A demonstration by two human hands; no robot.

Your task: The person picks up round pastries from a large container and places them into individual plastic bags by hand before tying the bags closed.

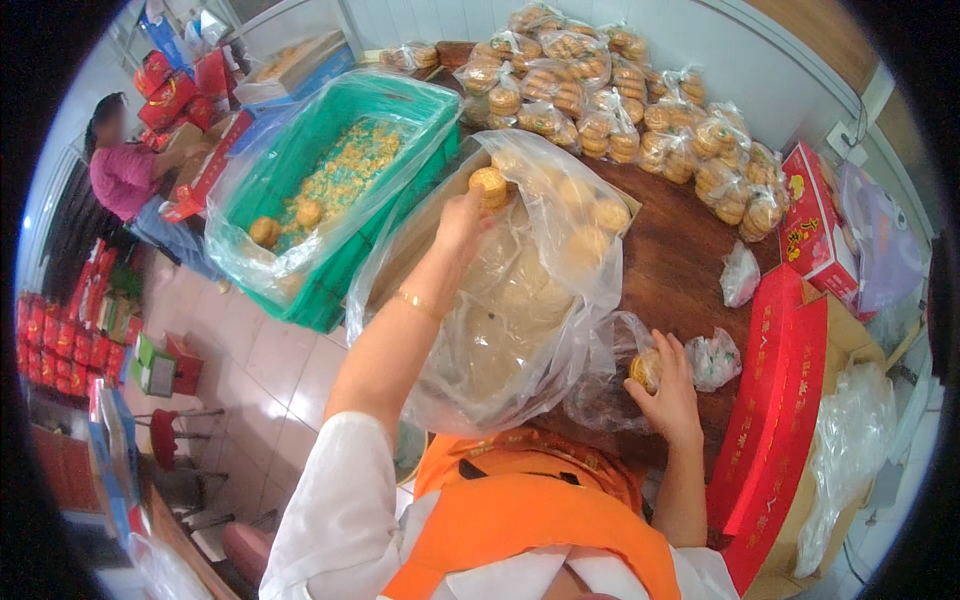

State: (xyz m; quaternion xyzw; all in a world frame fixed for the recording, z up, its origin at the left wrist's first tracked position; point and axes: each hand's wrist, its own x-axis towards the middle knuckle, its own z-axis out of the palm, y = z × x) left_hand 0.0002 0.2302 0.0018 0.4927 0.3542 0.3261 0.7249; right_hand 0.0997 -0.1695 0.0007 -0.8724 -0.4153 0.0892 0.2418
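My left hand (461, 221) reaches into a shallow carton lined with a clear plastic sheet (487, 360). Its fingers grip a short stack of round golden pastries (489, 186) at the carton's far side. More pastries (585, 217) lie to the right, partly covered by a fold of the sheet. To the right of the carton, my right hand (671, 386) has its thumb and fingers around round pastries (643, 369) in a clear plastic bag (611, 390). How many pastries are in that bag is hidden by the hand. Crumpled plastic bags (712, 358) lie beside its fingertips.
A green plastic crate (345, 277) with crumbs and a few pastries stands at left. Filled pastry bags (555, 86) are piled along the wall. Red printed cardboard (776, 405) and a red box (814, 217) are at right. Another person (124, 176) stands at far left.
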